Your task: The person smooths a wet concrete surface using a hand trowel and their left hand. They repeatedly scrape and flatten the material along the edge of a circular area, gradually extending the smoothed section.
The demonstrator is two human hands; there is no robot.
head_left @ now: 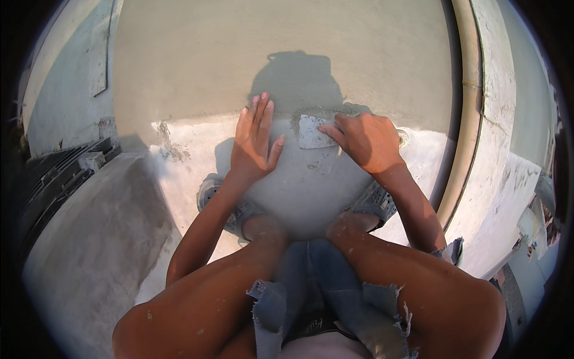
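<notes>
My right hand (372, 142) is closed round a scraper, its fingers bent over the handle. The scraper's flat, pale, plaster-smeared blade (313, 132) points left, at the lower edge of a smooth grey-beige plaster coat (191, 66). To the left, my left hand (257, 140) holds nothing. Its fingers are stretched out, pointing away from me, with the thumb apart. The fingertips lie over the plaster edge; whether they touch the surface I cannot tell. Below that edge is a paler, whitish surface (203, 140) with a few crumbs of mortar. The scraper's handle is mostly hidden in my grip.
My feet in dark clogs (373, 200) stand close below my hands. A tan pole or pipe (471, 96) runs along the right side. At left are dark slats (54, 185) and a rounded grey concrete surface (98, 221). My shadow falls across the plaster.
</notes>
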